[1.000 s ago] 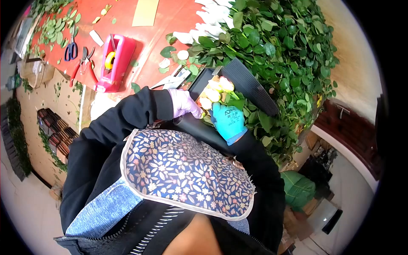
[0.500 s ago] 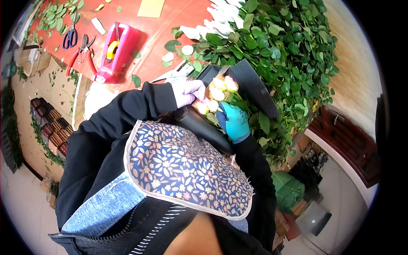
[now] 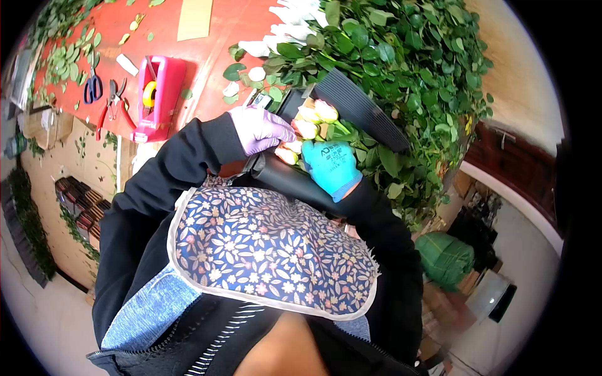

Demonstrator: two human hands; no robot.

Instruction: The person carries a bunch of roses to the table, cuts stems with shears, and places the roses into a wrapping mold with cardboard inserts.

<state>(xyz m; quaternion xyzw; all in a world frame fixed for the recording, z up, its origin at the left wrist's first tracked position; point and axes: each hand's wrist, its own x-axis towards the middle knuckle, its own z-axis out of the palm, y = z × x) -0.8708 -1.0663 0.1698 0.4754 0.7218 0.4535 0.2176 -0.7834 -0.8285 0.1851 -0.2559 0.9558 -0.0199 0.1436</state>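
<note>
Several pale pink and cream roses (image 3: 306,128) lie in a dark trough-like holder with a black ribbed side panel (image 3: 357,109). My left hand (image 3: 262,130), in a lilac glove, has its fingers pressed together against the rose heads on the left side and appears to pinch one; its fingertips are partly hidden. In a teal glove, my right hand (image 3: 332,166) curls around the roses just below their heads, its back facing up. A rounded black padded edge (image 3: 295,187) of the holder runs between my apron and the flowers.
On the red table (image 3: 210,75) are a pink tape dispenser (image 3: 160,100), red-handled pruning shears (image 3: 114,108), dark-blue scissors (image 3: 93,88) and loose leaves. A large pile of leafy stems (image 3: 407,56) fills the right side. White bundled stem ends (image 3: 285,31) lie behind.
My view has shifted, so the table items sit further left. My left hand has flattened over the edge of the roses, and my right hand has turned its back upward around them.
</note>
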